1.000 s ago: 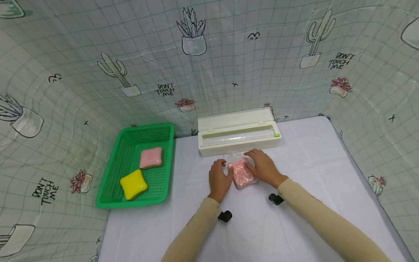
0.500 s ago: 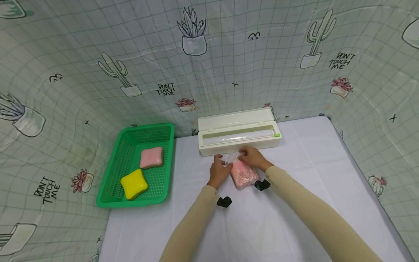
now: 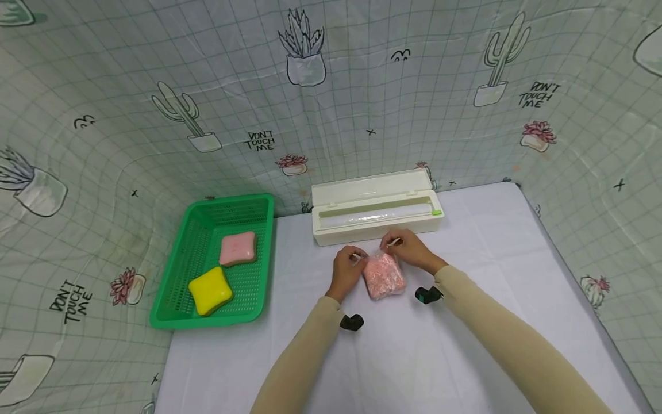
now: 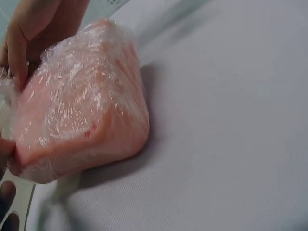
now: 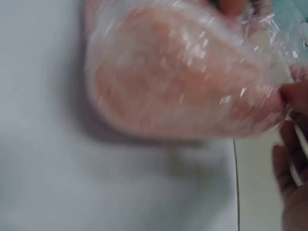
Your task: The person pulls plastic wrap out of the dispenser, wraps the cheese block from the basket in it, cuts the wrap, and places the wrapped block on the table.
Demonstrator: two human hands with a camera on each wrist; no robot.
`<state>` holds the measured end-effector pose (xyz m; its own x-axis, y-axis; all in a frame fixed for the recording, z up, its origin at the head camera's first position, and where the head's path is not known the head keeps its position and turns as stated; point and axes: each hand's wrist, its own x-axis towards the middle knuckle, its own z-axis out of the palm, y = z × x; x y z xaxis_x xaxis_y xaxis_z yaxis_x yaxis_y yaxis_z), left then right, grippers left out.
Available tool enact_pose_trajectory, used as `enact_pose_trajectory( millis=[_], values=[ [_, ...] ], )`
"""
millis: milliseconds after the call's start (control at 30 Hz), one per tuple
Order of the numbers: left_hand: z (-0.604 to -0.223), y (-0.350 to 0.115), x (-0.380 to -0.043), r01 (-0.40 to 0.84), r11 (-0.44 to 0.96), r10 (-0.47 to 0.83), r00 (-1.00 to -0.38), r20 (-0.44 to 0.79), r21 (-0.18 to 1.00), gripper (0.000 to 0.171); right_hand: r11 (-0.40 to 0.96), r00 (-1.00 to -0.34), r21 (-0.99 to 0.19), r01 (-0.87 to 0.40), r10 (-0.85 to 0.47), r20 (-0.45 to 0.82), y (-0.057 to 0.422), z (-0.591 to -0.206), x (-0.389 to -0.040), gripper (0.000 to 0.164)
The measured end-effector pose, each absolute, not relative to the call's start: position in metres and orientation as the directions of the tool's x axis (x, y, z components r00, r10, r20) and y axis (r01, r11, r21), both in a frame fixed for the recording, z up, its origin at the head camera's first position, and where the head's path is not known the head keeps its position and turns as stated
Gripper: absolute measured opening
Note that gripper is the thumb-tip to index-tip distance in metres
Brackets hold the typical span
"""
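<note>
A pink soap bar (image 3: 381, 277), wrapped in clear, crinkled cling film (image 4: 74, 72), lies on the white-covered table between both hands. My left hand (image 3: 346, 273) pinches the film at the bar's far left corner, its fingertips curled. On the far right corner, my right hand (image 3: 412, 251) pinches the film between thumb and fingers. Seen from the right wrist, the film (image 5: 276, 36) gathers loosely at the bar's far end, by the fingers. The left wrist view shows only the edge of the left hand's fingers, and both hands' grips are partly hidden.
Just behind the hands stands a white cling film box (image 3: 377, 233) with its lid raised and a roll (image 3: 374, 217) inside. On the left, a green basket (image 3: 269, 259) holds a pink soap bar (image 3: 238, 248) and a yellow one (image 3: 210, 290). A patterned curtain surrounds the table.
The right hand moves left over the bar's far edge, then back to the right corner. The left hand shifts slightly forward. Loose film at the far edge looks more gathered in.
</note>
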<state>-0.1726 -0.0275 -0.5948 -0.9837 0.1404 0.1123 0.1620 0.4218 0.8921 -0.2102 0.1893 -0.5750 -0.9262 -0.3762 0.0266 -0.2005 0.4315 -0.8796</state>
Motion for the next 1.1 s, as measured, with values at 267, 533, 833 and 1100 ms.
enact_pose_trajectory(
  millis=[267,533,833,1100],
  values=[
    [-0.590,-0.036,-0.170,0.607,0.678,0.485,-0.793,0.369,0.414,0.006,0.518,-0.676,-0.445,-0.730,-0.640,0.364,0.207,-0.573,-0.194,0.024],
    [-0.582,-0.044,-0.161,0.765,0.644,0.711,-0.595,0.375,-0.010,0.018,0.544,-0.570,-0.176,-0.820,-0.753,0.329,0.215,-0.572,-0.173,0.029],
    [-0.582,-0.044,-0.142,0.721,0.690,0.720,-0.676,0.159,-0.060,0.048,0.538,-0.553,-0.146,-0.830,-0.761,0.338,0.228,-0.589,-0.161,0.041],
    [-0.585,-0.036,-0.136,0.674,0.734,0.680,-0.729,0.086,-0.084,0.047,0.557,-0.588,-0.189,-0.808,-0.751,0.299,0.225,-0.594,-0.158,0.042]
  ],
)
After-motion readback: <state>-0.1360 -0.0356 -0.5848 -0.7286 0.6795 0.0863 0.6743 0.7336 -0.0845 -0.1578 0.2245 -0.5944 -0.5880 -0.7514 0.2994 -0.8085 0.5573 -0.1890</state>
